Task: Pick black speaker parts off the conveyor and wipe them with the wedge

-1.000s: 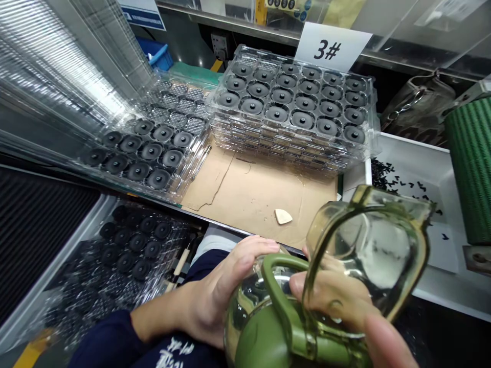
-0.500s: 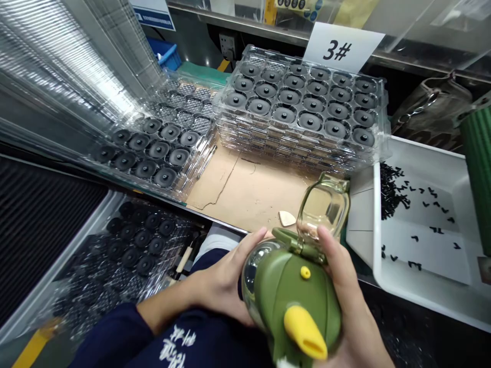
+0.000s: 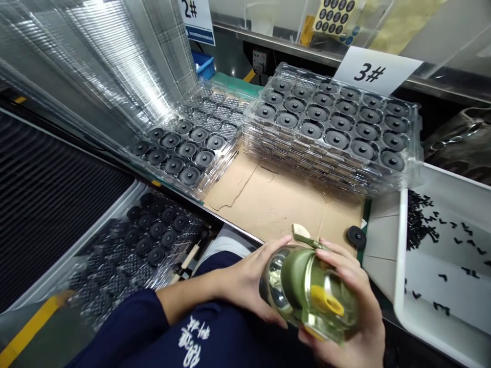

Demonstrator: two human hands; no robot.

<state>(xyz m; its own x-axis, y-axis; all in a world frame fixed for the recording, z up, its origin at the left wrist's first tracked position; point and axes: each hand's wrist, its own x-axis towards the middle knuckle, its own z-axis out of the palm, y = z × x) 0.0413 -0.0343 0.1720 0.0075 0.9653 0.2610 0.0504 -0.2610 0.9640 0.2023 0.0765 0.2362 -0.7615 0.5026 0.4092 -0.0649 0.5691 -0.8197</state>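
Note:
A water bottle with a green lid lies tilted between my hands, close to my body at the bench's front edge. Its clear flip cover sits over the yellow spout. My left hand is wrapped round the bottle's clear body. Fingers of my right hand curl round the lid end and the cover. Just beyond the bottle, a small pale wedge-shaped piece rests on the brown cardboard. A black round part stands to the right of it.
Stacked clear trays of black round parts stand at the back. Another part-filled tray is at left, and one lies lower left. A white bin with small black pieces stands at right. A white-handled tool lies near my left arm.
The bottle's flip cover has swung from standing up to down over the yellow spout. My right hand has moved onto the cover. The view has shifted left, and the black round part now shows.

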